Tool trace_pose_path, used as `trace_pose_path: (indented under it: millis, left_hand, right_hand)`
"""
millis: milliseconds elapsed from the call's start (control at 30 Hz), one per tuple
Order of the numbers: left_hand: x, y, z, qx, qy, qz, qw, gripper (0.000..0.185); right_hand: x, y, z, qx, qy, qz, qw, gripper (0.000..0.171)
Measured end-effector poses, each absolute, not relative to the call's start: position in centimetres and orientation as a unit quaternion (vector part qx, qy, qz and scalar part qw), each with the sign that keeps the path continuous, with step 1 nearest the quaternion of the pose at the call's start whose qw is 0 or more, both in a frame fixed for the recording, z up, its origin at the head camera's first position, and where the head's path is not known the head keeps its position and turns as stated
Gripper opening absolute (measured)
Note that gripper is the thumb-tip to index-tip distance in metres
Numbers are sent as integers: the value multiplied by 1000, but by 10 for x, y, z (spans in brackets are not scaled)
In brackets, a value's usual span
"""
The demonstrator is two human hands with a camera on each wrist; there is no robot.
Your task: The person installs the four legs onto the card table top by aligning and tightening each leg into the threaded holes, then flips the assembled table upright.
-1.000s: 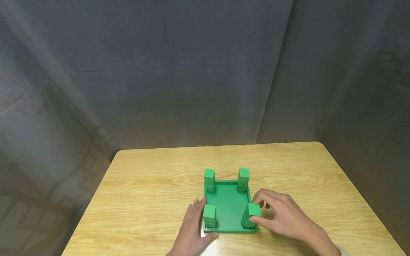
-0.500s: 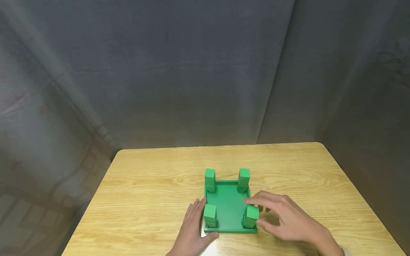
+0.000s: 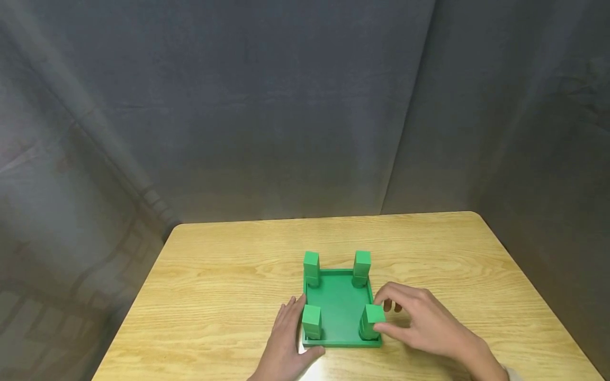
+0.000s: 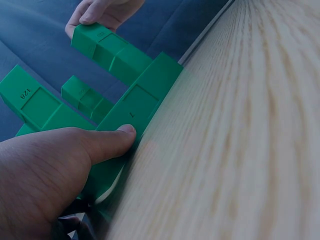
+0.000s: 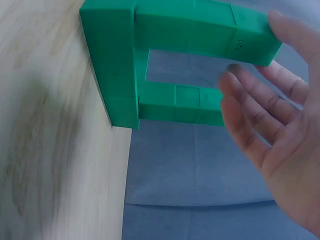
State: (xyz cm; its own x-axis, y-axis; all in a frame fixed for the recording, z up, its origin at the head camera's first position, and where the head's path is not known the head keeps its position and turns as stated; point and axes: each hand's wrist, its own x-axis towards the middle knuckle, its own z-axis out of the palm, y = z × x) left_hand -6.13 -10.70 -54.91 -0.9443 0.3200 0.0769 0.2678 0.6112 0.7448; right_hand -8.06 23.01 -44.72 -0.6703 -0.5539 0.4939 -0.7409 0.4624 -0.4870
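Note:
A square green tray [image 3: 340,343] with a low rim lies on the table, an upright green block post at each corner. My left hand [image 3: 284,338] rests at its front-left corner, fingers straight along the left side. In the left wrist view, the left thumb [image 4: 112,142] presses on the front wall. My right hand [image 3: 424,323] pinches the top of the front-right block post [image 3: 369,327] between thumb and index finger. That post has seams across it and "124" near its top [image 5: 245,46]. The other right-hand fingers are loosely bent beside it.
Posts at the front left [image 3: 312,321], back left [image 3: 312,267] and back right [image 3: 362,267] stand upright. The light wooden table [image 3: 224,275] extends all around the tray. Dark grey cloth [image 3: 267,116] hangs behind the table and at both sides.
Half a second ago the right fingers were spread apart around the front-right post; now they have come back together on its top. Its upper part has turned slightly. The left hand has stayed put.

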Motion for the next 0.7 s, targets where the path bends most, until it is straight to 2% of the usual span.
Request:
trace_pose_path:
  millis: [167,333,533,700]
  left_hand:
    - [-61,-107,-549,164,897,408,34,113]
    - [-61,-107,-548,163,897,409,36,114]
    - [-60,-106,-546,162,896,412,35,114]
    - [-61,-106,-546,159,896,413,38,113]
  right_hand:
    - [-80,227,-448,368,-854,341,137,40]
    - [-78,229,-446,362,-865,327,120,47]
    - [-78,233,-444,415,-843,329,97,62]
    - [-79,235,-443,431,-829,348,75,63]
